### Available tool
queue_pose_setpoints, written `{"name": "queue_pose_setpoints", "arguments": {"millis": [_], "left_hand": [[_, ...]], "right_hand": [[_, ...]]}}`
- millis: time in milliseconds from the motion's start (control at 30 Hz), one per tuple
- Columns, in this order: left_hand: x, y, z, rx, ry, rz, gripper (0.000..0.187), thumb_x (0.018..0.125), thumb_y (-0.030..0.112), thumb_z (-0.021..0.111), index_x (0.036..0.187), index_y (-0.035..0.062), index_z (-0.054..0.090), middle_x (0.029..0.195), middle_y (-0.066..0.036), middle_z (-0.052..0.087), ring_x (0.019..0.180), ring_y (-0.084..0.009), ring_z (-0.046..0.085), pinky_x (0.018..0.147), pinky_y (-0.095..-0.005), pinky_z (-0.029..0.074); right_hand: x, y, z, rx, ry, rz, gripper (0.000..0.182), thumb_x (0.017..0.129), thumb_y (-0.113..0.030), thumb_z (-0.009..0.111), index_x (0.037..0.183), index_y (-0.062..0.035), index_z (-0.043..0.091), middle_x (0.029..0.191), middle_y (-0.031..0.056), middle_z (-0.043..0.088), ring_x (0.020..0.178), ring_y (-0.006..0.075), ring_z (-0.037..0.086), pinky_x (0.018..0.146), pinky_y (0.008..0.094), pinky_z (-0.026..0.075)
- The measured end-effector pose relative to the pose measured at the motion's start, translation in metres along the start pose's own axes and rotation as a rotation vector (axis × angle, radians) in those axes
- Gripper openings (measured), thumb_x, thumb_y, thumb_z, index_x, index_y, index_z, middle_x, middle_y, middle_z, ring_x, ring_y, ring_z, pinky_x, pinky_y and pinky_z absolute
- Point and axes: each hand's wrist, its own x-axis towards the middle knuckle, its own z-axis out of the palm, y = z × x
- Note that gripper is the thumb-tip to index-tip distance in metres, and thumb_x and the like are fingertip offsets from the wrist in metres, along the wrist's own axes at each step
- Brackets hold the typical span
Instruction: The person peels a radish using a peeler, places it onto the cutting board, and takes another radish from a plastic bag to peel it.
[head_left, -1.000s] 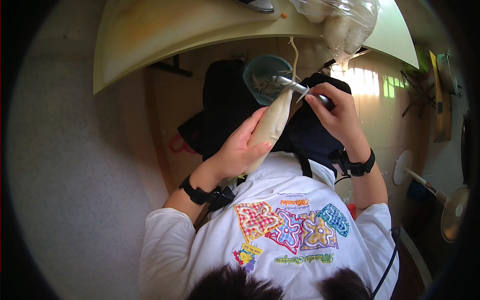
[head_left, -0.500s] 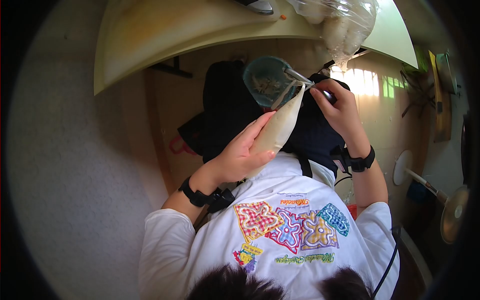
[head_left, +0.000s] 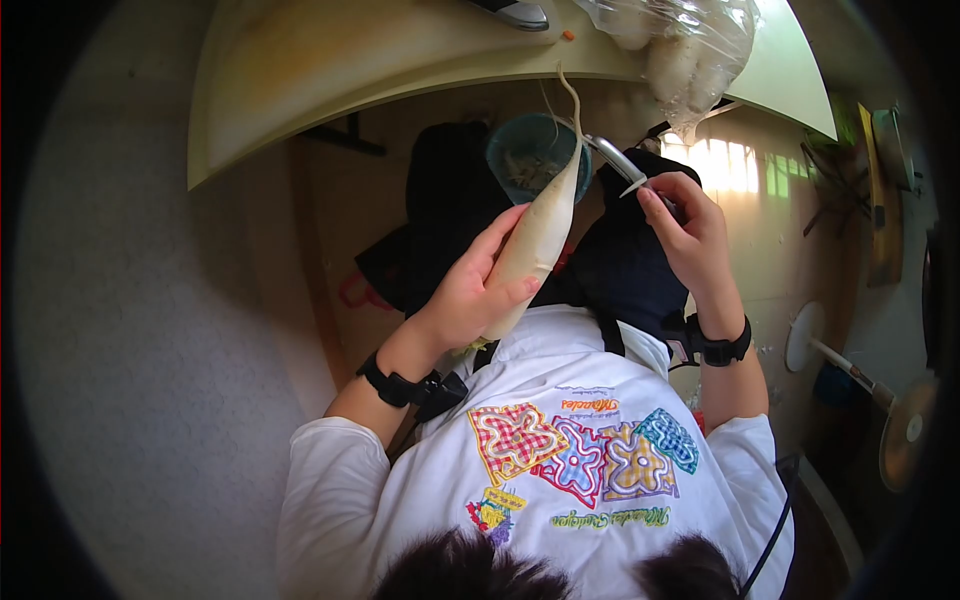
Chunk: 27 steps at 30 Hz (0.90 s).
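A long white radish [head_left: 545, 225] lies tilted in my left hand [head_left: 472, 285], its thin curved root tip pointing away from me and up over the bin. My left fingers are wrapped round its thick lower part, with the greenish stem end close to my shirt. My right hand [head_left: 688, 228] grips a metal peeler [head_left: 622, 163] by its dark handle; the peeler head is just right of the root tip, seemingly apart from it. Beyond the radish, between my legs, stands a teal bin [head_left: 508, 150] with pale peelings [head_left: 527, 172] inside.
A pale table [head_left: 330, 95] with a curved edge spans the far side. On it rest a clear plastic bag [head_left: 700, 50] of white radishes, a small orange scrap [head_left: 568, 35] and a dark-and-silver object [head_left: 520, 14]. A white fan [head_left: 905, 430] stands at the right.
The radish has shifted slightly and its long root tip now shows above the bin. The peeler has moved away from the radish tip, and my right hand has lowered slightly to the right.
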Motion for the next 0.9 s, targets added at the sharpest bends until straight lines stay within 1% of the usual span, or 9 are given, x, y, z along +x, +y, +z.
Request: {"name": "queue_pose_setpoints", "arguments": {"millis": [133, 267, 300, 400, 433, 467, 567, 800, 900], "left_hand": [[0.005, 0.000, -0.001, -0.011, 0.027, -0.048, 0.073, 0.092, 0.009, 0.062, 0.154, 0.0027, 0.024, 0.139, -0.009, 0.047, 0.125, -0.0161, 0.048, 0.105, -0.0317, 0.040], [0.007, -0.004, -0.002, -0.006, 0.034, -0.028, 0.071, 0.094, 0.009, 0.059, 0.154, 0.0025, 0.022, 0.138, -0.009, 0.048, 0.124, -0.0157, 0.049, 0.106, -0.0316, 0.040], [0.008, -0.005, -0.002, 0.016, 0.042, -0.013, 0.071, 0.094, 0.009, 0.058, 0.155, 0.0022, 0.021, 0.138, -0.010, 0.048, 0.124, -0.0158, 0.049, 0.106, -0.0318, 0.039], [0.009, -0.010, -0.004, -0.008, 0.055, -0.024, 0.072, 0.095, 0.008, 0.057, 0.155, 0.0012, 0.019, 0.140, -0.011, 0.048, 0.127, -0.0165, 0.049, 0.108, -0.0325, 0.038], [0.010, -0.010, -0.003, -0.007, 0.056, -0.025, 0.072, 0.095, 0.008, 0.057, 0.155, 0.0012, 0.019, 0.140, -0.011, 0.048, 0.127, -0.0165, 0.049, 0.108, -0.0325, 0.038], [0.010, -0.007, -0.002, -0.014, 0.028, -0.015, 0.073, 0.095, 0.008, 0.056, 0.156, 0.0008, 0.017, 0.140, -0.012, 0.048, 0.129, -0.0171, 0.048, 0.109, -0.0331, 0.038], [0.010, -0.006, -0.001, -0.008, -0.005, 0.021, 0.073, 0.095, 0.007, 0.055, 0.156, 0.0005, 0.015, 0.142, -0.013, 0.048, 0.131, -0.0182, 0.047, 0.111, -0.0340, 0.037], [0.007, -0.003, 0.000, 0.033, -0.007, 0.055, 0.073, 0.095, 0.005, 0.055, 0.156, 0.0004, 0.015, 0.143, -0.013, 0.048, 0.132, -0.0192, 0.046, 0.113, -0.0345, 0.034], [0.007, -0.006, 0.000, 0.067, 0.014, 0.078, 0.073, 0.095, 0.006, 0.056, 0.155, -0.0006, 0.015, 0.143, -0.013, 0.047, 0.133, -0.0182, 0.045, 0.113, -0.0337, 0.033]], "right_hand": [[-0.011, -0.003, 0.009, 0.115, -0.047, 0.000, 0.014, 0.093, -0.013, 0.070, 0.095, 0.0005, 0.066, 0.071, -0.0052, 0.053, 0.065, 0.0019, 0.042, 0.056, 0.0195, 0.033], [-0.023, -0.017, 0.018, 0.038, -0.192, -0.059, 0.014, 0.092, -0.011, 0.070, 0.095, 0.0009, 0.066, 0.073, 0.0016, 0.064, 0.062, 0.0025, 0.047, 0.054, 0.0206, 0.036], [-0.026, -0.019, 0.023, 0.098, -0.223, -0.028, 0.015, 0.091, -0.013, 0.071, 0.095, 0.0010, 0.066, 0.075, 0.0027, 0.066, 0.061, 0.0032, 0.049, 0.053, 0.0216, 0.038], [-0.033, -0.023, 0.031, 0.028, -0.337, -0.017, 0.016, 0.089, -0.013, 0.073, 0.094, -0.0004, 0.065, 0.071, 0.0060, 0.063, 0.059, 0.0066, 0.054, 0.054, 0.0238, 0.041], [-0.034, -0.025, 0.035, 0.001, -0.336, -0.051, 0.015, 0.089, -0.013, 0.073, 0.093, -0.0011, 0.065, 0.070, 0.0084, 0.062, 0.057, 0.0120, 0.057, 0.054, 0.0260, 0.043], [-0.035, -0.025, 0.037, 0.002, -0.337, -0.050, 0.015, 0.089, -0.013, 0.073, 0.093, -0.0011, 0.065, 0.070, 0.0084, 0.062, 0.057, 0.0120, 0.057, 0.054, 0.0260, 0.043], [-0.035, -0.023, 0.040, -0.003, -0.302, -0.139, 0.015, 0.087, -0.012, 0.074, 0.093, -0.0017, 0.064, 0.072, 0.0120, 0.062, 0.058, 0.0202, 0.059, 0.054, 0.0286, 0.044], [-0.034, -0.029, 0.038, -0.007, -0.325, -0.102, 0.015, 0.087, -0.011, 0.074, 0.092, -0.0015, 0.063, 0.073, 0.0119, 0.063, 0.058, 0.0201, 0.060, 0.054, 0.0292, 0.045], [-0.033, -0.028, 0.038, -0.034, -0.305, -0.161, 0.015, 0.087, -0.011, 0.074, 0.092, -0.0014, 0.063, 0.073, 0.0121, 0.063, 0.058, 0.0203, 0.061, 0.054, 0.0293, 0.046]]}}
